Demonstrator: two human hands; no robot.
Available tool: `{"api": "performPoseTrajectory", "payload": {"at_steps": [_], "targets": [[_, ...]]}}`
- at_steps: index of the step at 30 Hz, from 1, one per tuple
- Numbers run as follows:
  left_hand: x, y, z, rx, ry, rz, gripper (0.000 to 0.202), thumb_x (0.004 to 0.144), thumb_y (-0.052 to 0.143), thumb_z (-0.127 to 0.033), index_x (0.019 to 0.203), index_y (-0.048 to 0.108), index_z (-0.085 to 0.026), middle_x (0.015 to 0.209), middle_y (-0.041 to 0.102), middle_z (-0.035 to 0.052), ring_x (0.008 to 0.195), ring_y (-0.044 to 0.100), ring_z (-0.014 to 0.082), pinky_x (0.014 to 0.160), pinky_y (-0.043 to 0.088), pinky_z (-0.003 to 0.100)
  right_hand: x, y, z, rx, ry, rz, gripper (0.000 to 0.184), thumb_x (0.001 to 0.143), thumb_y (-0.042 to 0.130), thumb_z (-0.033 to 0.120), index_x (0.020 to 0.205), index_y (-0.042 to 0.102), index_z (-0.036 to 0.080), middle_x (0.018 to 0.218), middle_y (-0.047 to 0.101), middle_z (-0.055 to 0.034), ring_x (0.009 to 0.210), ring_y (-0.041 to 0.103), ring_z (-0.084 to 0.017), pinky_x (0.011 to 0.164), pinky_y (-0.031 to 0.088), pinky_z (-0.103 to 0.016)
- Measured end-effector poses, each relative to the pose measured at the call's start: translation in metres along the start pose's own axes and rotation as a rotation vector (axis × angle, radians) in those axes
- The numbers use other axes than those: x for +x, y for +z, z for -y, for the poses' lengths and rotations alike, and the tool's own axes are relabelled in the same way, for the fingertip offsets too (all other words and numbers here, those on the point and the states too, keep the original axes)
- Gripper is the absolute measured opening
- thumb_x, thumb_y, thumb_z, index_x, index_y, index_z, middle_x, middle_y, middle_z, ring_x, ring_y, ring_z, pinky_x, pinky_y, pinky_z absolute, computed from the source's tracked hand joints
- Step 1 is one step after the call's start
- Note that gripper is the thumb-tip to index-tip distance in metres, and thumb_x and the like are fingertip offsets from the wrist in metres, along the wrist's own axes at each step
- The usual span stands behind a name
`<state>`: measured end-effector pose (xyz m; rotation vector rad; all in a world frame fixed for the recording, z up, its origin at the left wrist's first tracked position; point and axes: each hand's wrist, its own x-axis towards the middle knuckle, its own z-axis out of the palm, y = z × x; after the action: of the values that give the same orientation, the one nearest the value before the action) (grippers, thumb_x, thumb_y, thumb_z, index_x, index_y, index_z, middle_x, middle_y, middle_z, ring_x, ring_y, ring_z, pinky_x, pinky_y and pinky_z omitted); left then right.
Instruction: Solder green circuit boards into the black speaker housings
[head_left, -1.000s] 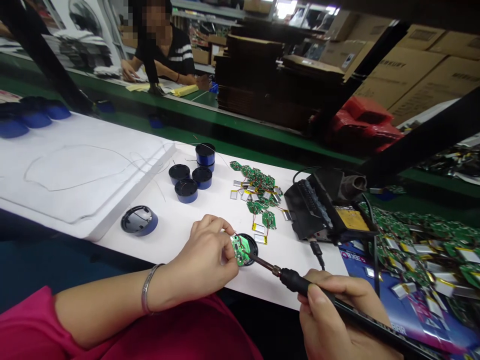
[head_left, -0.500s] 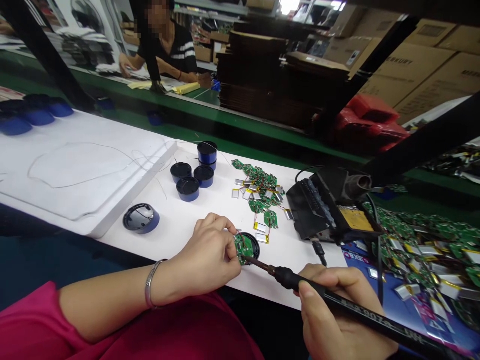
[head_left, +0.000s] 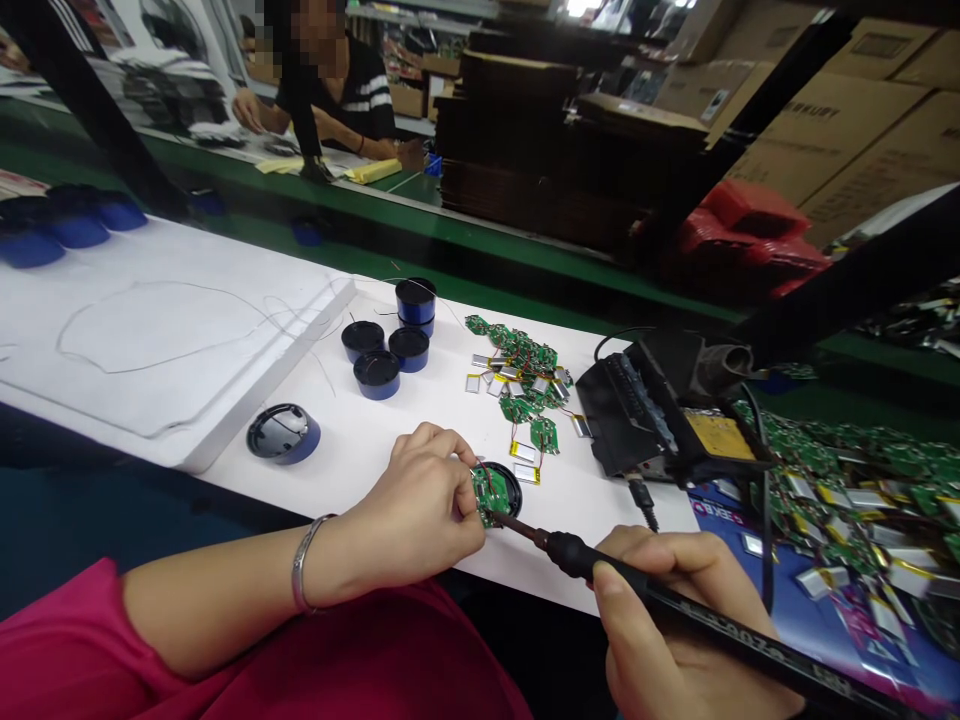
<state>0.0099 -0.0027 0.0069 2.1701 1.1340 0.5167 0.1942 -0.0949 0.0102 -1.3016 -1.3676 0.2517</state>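
My right hand (head_left: 686, 610) grips a black soldering iron (head_left: 720, 625) like a pen. Its tip rests on or just over the lower edge of a green circuit board (head_left: 491, 492), which lies at a round black housing (head_left: 514, 488). My left hand (head_left: 435, 500) is at the board's left side, thumb and fingers pinched together. What they pinch is hidden behind the fingers. A thin red wire (head_left: 486, 474) runs over the board near the fingertips. Beyond it lie two small silver battery packs (head_left: 526, 473) wired to another board (head_left: 544, 435).
Several blue-and-black round housings (head_left: 377, 376) stand left of a pile of boards (head_left: 525, 350). A black soldering stand (head_left: 622, 415) with a yellow sponge (head_left: 716, 437) is at right, before more boards (head_left: 862, 470). A white foam slab (head_left: 150, 330) carries loose wire. A co-worker (head_left: 330, 110) sits opposite.
Both hands, the iron and the board hold nearly the same positions; the view shifts slightly. The co-worker's hand across the bench has moved up a little.
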Motion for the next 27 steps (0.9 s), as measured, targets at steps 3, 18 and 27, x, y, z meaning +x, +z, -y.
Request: {"api": "performPoseTrajectory", "payload": {"at_steps": [3,18,27], "targets": [[0.000,0.000,0.000,0.009,-0.003,0.010,0.013,0.066,0.063,-0.009,0.058,0.063,-0.019,0.099,0.068,0.0046,0.104,0.055,0.0266,0.090,0.042,0.045,0.001,0.001,0.003,0.025,0.000,0.005,0.014,0.082,0.065,0.017,0.081,0.051,0.022,0.058,0.058,0.0047,0.049,0.059,-0.013,0.051,0.050,-0.026],[0.002,0.001,0.001,0.024,-0.002,0.003,0.013,0.066,0.060,-0.009,0.058,0.063,-0.020,0.099,0.067,0.0041,0.104,0.055,0.0254,0.090,0.041,0.045,0.001,0.003,0.008,0.150,-0.030,-0.068,0.017,0.080,0.065,0.009,0.084,0.053,0.020,0.057,0.055,0.0057,0.047,0.055,-0.011,0.049,0.046,-0.025],[0.002,-0.002,-0.002,0.036,-0.024,0.038,0.012,0.068,0.061,-0.014,0.058,0.065,-0.020,0.101,0.067,0.0041,0.107,0.054,0.0259,0.092,0.041,0.044,-0.015,0.016,-0.002,-0.271,-0.094,-0.264,0.020,0.085,0.070,0.016,0.105,0.072,0.017,0.088,0.075,-0.0028,0.069,0.072,-0.015,0.064,0.058,-0.027]]}}
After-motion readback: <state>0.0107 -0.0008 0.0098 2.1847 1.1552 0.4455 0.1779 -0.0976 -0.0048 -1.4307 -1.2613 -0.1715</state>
